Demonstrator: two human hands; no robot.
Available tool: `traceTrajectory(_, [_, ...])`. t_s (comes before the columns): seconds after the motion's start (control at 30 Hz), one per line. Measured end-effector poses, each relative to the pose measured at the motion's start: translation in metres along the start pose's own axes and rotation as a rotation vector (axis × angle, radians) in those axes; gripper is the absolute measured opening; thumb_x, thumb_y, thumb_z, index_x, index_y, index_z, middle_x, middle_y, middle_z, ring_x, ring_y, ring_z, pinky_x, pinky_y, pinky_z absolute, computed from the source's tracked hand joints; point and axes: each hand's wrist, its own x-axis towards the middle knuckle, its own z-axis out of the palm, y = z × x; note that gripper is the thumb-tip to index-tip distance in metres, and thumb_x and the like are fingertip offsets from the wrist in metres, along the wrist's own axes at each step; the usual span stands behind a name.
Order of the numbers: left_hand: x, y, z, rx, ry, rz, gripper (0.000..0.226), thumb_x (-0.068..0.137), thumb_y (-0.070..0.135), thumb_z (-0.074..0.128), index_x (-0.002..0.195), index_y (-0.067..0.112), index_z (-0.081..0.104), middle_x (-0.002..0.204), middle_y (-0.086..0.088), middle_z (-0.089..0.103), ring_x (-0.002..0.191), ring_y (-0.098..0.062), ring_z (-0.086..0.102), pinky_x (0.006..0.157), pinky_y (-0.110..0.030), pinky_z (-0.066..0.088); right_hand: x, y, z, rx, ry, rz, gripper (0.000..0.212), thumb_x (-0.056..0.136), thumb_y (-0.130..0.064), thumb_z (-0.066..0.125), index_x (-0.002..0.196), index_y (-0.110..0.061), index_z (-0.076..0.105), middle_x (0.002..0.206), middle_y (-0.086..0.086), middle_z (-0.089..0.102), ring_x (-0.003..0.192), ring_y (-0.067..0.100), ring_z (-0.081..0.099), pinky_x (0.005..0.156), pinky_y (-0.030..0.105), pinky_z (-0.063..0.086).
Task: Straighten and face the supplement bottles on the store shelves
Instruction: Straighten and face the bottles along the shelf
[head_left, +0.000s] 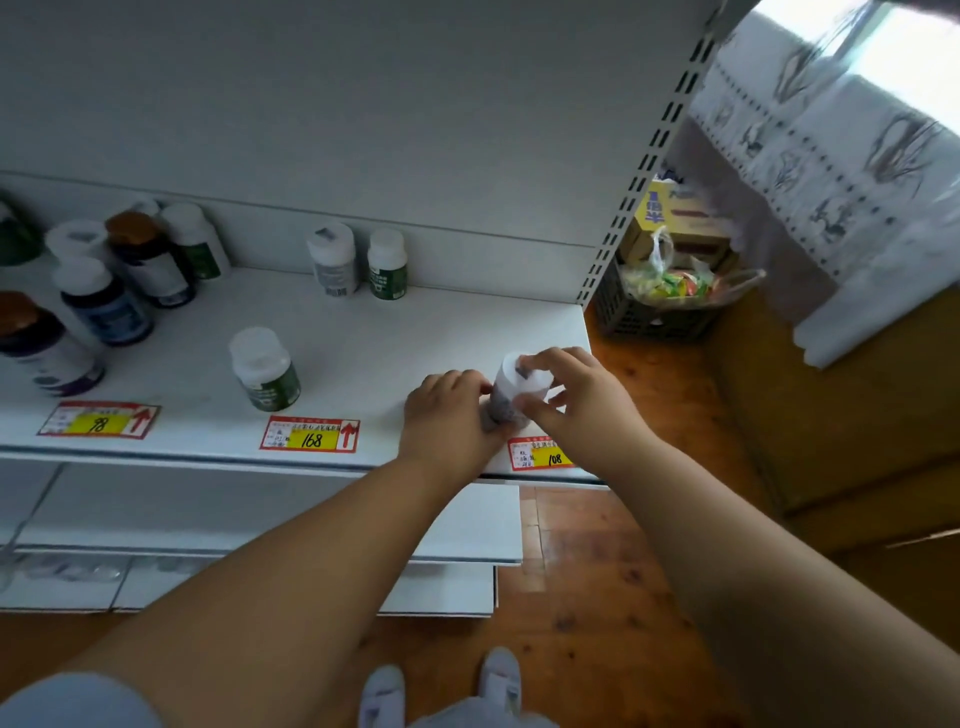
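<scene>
While the white-capped green-label plastic bottle (265, 370) stood alone left of them, both hands worked one small white-capped bottle with a grey label (511, 393) at the white metal shelf (363, 332) front edge, likely turning its label forward. Left hand (451, 415) curled round its base; right hand (574, 397) pinched near the cap, both forearms extended.
</scene>
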Motion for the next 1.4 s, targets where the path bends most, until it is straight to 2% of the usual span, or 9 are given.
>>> traceTrajectory(0.27, [-0.005,0.008,-0.004,0.014,-0.046,-0.038,0.045,0.078,0.06,0.065,0.111,0.03,0.064,0.11,0.007,0.064,0.1,-0.016,0.053,0.081,-0.029,0.045,0.004,0.006,-0.006,-0.035,-0.078,-0.045,0.03,0.089,-0.03,0.064,0.114,-0.039,0.051,0.123,-0.006,0.052,0.09,0.018,0.059,0.081,0.04,0.056])
traceTrajectory(0.47, [-0.022,0.008,-0.029,-0.067,-0.022,-0.112,0.053,0.086,0.043,0.066,0.132,0.021,0.053,0.131,0.001,0.057,0.119,-0.019,0.048,0.1,-0.033,0.041,0.009,-0.005,-0.017,0.028,0.052,-0.056,0.054,0.087,-0.056,0.058,0.133,-0.034,0.04,0.138,-0.008,0.041,0.118,0.009,0.045,0.091,0.029,0.043])
traceTrajectory(0.63, [-0.024,-0.011,-0.066,-0.032,0.106,-0.066,0.051,0.081,0.031,0.073,0.128,0.018,0.057,0.122,0.0,0.062,0.111,-0.02,0.054,0.097,-0.032,0.043,0.038,-0.046,-0.006,0.0,0.037,-0.174,0.04,0.094,-0.051,0.048,0.126,-0.027,0.048,0.131,-0.004,0.05,0.112,0.013,0.053,0.089,0.035,0.05])
traceTrajectory(0.73, [-0.016,-0.027,-0.082,-0.067,0.141,-0.031,0.049,0.079,0.023,0.073,0.126,0.015,0.059,0.119,-0.003,0.063,0.109,-0.023,0.057,0.097,-0.032,0.042,0.057,-0.066,0.009,0.028,0.031,-0.193,0.032,0.097,-0.042,0.046,0.124,-0.025,0.052,0.127,-0.004,0.053,0.109,0.012,0.055,0.087,0.03,0.049])
traceTrajectory(0.87, [0.0,-0.048,-0.115,-0.108,0.103,0.001,0.049,0.083,0.024,0.069,0.13,0.017,0.055,0.127,-0.002,0.058,0.118,-0.022,0.051,0.102,-0.036,0.04,0.094,-0.095,0.028,0.016,0.05,-0.217,0.028,0.098,-0.028,0.047,0.122,-0.018,0.057,0.122,0.003,0.057,0.105,0.022,0.059,0.086,0.032,0.048])
traceTrajectory(1.03, [0.031,-0.083,-0.164,-0.036,0.065,0.04,0.047,0.086,0.029,0.065,0.131,0.021,0.053,0.13,-0.002,0.055,0.119,-0.02,0.049,0.098,-0.03,0.039,0.151,-0.123,0.058,-0.181,-0.006,-0.118,0.047,0.097,-0.023,0.047,0.143,-0.02,0.04,0.145,0.006,0.041,0.128,0.026,0.045,0.106,0.034,0.035])
traceTrajectory(1.17, [0.044,-0.109,-0.178,-0.044,0.055,0.076,0.043,0.085,0.029,0.066,0.125,0.02,0.056,0.121,-0.002,0.058,0.113,-0.021,0.05,0.095,-0.03,0.039,0.176,-0.118,0.075,-0.381,-0.088,-0.136,0.049,0.096,-0.022,0.051,0.143,-0.017,0.039,0.154,0.005,0.03,0.136,0.028,0.034,0.112,0.038,0.031])
traceTrajectory(1.3, [0.054,-0.13,-0.179,-0.041,-0.017,0.108,0.047,0.086,0.032,0.065,0.13,0.02,0.053,0.124,-0.001,0.057,0.115,-0.019,0.05,0.094,-0.026,0.037,0.18,-0.12,0.085,-0.378,0.01,-0.103,0.034,0.091,-0.025,0.06,0.122,-0.014,0.051,0.129,0.006,0.05,0.119,0.026,0.047,0.097,0.04,0.043])
traceTrajectory(1.4, [0.059,-0.138,-0.177,-0.058,-0.059,0.122,0.046,0.087,0.033,0.064,0.131,0.021,0.053,0.126,-0.001,0.056,0.117,-0.019,0.05,0.096,-0.027,0.038,0.177,-0.125,0.085,-0.379,0.049,-0.07,0.031,0.089,-0.029,0.062,0.114,-0.013,0.052,0.115,0.009,0.055,0.109,0.027,0.052,0.09,0.039,0.047])
